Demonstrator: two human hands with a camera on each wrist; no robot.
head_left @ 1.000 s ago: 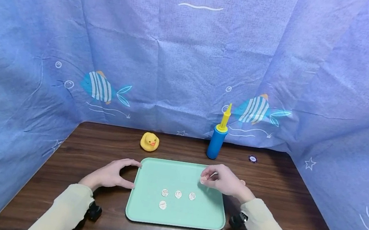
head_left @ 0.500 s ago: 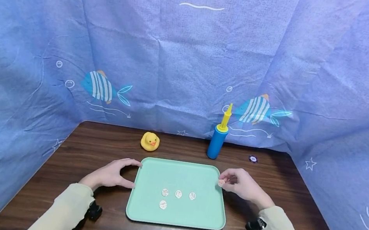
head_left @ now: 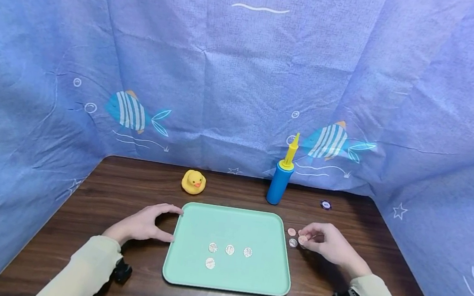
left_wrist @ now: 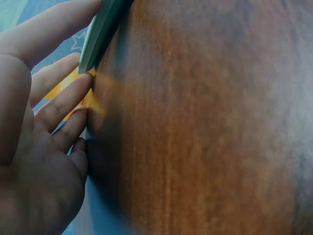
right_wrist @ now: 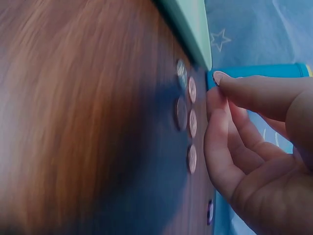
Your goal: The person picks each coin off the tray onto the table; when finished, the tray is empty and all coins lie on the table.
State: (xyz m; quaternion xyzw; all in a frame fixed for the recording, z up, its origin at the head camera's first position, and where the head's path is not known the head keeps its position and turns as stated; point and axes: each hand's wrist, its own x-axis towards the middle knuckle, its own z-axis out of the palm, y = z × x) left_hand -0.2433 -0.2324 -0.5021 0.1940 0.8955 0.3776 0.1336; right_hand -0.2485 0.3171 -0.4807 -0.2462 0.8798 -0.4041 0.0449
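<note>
A teal tray [head_left: 231, 223] lies on the dark wooden table with several silver coins [head_left: 230, 249] on it, three in a row and one below. My left hand [head_left: 168, 224] rests at the tray's left edge, forefinger at the far corner and thumb lower down. In the left wrist view its fingers [left_wrist: 58, 105] lie straight beside the tray edge [left_wrist: 100, 29]. My right hand [head_left: 308, 238] is just right of the tray. Its fingertips [right_wrist: 215, 122] reach a cluster of loose coins [right_wrist: 192, 123] on the table [head_left: 293, 243]. I see no coin pinched between them.
A yellow rubber duck [head_left: 192, 182] and a blue hand pump with a yellow nozzle [head_left: 280, 177] stand behind the tray. A small dark disc [head_left: 325, 204] lies at the back right. Blue fish-print cloth [head_left: 248, 68] walls the table on three sides.
My right hand has moved right, from above the tray's right part to the coins on the table beside it. The left hand and the tray's coins have not moved.
</note>
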